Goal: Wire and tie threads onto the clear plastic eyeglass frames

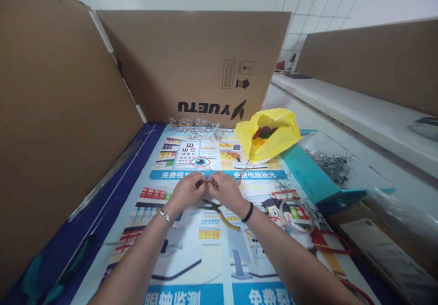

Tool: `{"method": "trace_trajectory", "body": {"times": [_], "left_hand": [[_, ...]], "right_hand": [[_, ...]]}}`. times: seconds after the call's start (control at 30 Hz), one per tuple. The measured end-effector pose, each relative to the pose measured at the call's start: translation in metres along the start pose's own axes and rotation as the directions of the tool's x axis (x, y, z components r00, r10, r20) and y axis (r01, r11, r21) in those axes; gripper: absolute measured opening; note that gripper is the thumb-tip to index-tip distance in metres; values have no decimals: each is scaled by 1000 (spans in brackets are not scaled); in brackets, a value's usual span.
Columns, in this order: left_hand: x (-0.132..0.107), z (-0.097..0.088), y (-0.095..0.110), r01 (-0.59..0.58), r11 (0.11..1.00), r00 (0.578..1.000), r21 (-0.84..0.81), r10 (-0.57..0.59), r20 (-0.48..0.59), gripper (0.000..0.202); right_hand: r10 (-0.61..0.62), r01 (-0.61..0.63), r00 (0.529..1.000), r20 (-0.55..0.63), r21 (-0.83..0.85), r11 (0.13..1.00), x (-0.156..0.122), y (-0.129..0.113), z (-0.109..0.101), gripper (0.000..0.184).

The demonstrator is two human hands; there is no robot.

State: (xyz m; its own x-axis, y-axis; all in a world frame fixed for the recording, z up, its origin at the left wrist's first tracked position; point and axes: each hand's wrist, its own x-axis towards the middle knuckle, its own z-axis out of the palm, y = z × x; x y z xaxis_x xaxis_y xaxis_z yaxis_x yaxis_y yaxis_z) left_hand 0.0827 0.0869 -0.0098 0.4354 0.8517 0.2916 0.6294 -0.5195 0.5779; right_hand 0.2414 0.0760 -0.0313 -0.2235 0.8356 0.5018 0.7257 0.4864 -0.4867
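Note:
My left hand (190, 188) and my right hand (226, 188) meet over the middle of the printed poster (212, 264), fingertips pinched close together. Between them shows a bit of thin red cord (207, 181); most of it is hidden by the fingers. A thin strand (244, 171) runs from the yellow bag (273, 147) down toward my right hand. Just below the hands lie pliers (219, 213) with a yellow handle, partly behind my right wrist.
Tangled thin wire (198, 124) lies along the back cardboard panel (191, 58). At right are a teal box (308, 172) holding small metallic pieces (330, 165), a tape roll (297, 216) and a red-handled tool (331, 242). A teal-handled tool (73, 268) lies at lower left.

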Motion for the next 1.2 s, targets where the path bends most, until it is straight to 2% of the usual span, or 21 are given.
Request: {"method": "trace_trajectory", "body": {"times": [0.2, 0.47, 0.8, 1.2], "left_hand": [[1, -1, -1, 54, 990, 997, -134, -44, 70, 14], [1, -2, -2, 75, 988, 994, -137, -63, 87, 21], [1, 0, -6, 100, 987, 994, -128, -94, 52, 17], [1, -1, -5, 90, 985, 994, -146, -79, 77, 17]], "right_hand": [[-70, 68, 997, -17, -73, 995, -1, 1, 0, 9], [-109, 108, 994, -4, -106, 989, -2, 1, 1, 9], [-75, 76, 996, 44, -16, 997, -1, 0, -2, 10], [16, -20, 999, 44, 77, 997, -2, 1, -1, 9]]}}
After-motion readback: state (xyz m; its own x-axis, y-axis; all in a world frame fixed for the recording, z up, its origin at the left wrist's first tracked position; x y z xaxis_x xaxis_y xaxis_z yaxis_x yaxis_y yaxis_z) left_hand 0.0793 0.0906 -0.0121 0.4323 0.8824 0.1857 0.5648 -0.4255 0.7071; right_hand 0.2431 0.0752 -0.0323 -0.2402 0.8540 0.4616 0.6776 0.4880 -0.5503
